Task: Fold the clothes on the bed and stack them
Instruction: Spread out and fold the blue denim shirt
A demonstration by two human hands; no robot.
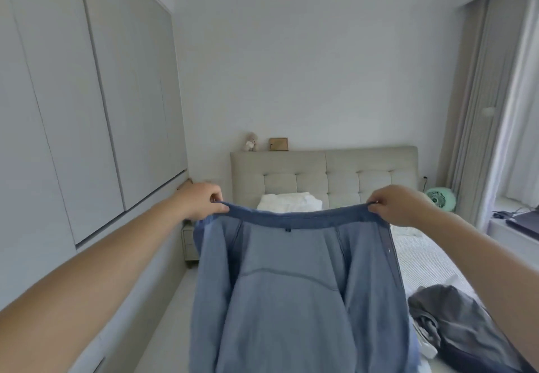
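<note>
Head view: left hand (201,200) and right hand (396,205) each pinch a top corner of the soft blue knit jacket (291,285), hanging in the air over the bed (423,259). Limp, light, drapes; grip at the shoulders. Crumpled grey garment (455,323) lies on the bed, right.

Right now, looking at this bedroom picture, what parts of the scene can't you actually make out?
All in the head view:
- Blue shirt: its lower part is cut off by the bottom edge; both hands, left hand and right hand, pinch its top edge.
- Bed: the middle is hidden behind the shirt.
- Grey garment: crumpled and partly behind the right arm, so its type is unclear.
- Picture frame: too small to see what it holds.
</note>
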